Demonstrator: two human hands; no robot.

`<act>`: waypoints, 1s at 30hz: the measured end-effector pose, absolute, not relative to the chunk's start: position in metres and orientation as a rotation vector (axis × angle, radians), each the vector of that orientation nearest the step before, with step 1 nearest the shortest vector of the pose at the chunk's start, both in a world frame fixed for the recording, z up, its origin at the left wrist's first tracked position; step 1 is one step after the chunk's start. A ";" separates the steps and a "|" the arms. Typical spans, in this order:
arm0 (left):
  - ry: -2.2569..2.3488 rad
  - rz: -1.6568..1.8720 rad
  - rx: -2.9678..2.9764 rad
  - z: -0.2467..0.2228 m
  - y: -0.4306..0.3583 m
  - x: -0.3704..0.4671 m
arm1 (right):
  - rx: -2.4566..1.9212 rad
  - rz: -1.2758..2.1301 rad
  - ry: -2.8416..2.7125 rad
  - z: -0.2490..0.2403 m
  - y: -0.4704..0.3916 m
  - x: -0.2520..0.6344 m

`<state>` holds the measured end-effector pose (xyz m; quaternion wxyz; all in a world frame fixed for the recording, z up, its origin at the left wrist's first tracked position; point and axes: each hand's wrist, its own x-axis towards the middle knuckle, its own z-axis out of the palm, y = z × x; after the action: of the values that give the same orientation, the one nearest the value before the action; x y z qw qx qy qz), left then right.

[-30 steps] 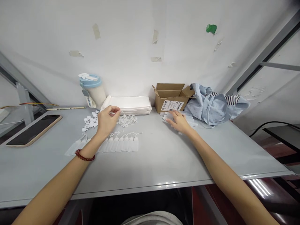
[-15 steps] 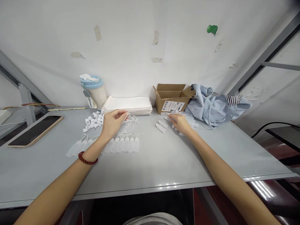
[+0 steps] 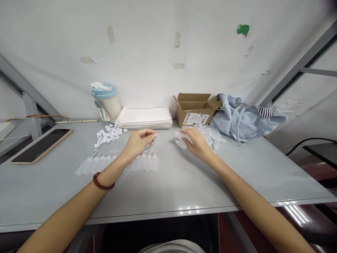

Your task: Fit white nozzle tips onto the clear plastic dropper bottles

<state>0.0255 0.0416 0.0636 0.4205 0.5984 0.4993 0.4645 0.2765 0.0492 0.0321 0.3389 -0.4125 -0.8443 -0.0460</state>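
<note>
Left hand (image 3: 138,143) pinching a thin white string (image 3: 154,136) above the gray desk (image 3: 184,189), right hand (image 3: 198,144) pinching a small clear tube (image 3: 180,134) — another tube (image 3: 180,144) lying near its thumb, more tubes (image 3: 212,133) near a brown box (image 3: 182,116)

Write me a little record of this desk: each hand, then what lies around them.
Left hand: pinching a white string
Right hand: fingers and thumb at a translucent tube
Near right hand: loose translucent tubes
Front row: translucent tubes with strings, partly hidden by the left forearm
Left of the hands: scattered white caps; phone farther left
Along the wall: blue-lidded cup, white stack, open cardboard box, light-blue cloth
</note>
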 end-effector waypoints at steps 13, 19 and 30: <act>1.105 1.028 1.422 0.063 0.028 0.040 | -0.770 -0.063 -2.224 0.029 0.021 0.245; 1.107 1.026 1.423 0.063 0.026 0.043 | -0.749 -0.070 -2.220 0.027 0.020 0.243; 1.097 1.023 1.386 0.071 0.021 0.048 | -0.720 -0.073 -2.164 0.026 0.019 0.242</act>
<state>0.0481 0.0211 0.0705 0.5226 0.5786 0.4579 0.4271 0.2418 0.0187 0.0260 0.4167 -0.2868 -0.8621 -0.0289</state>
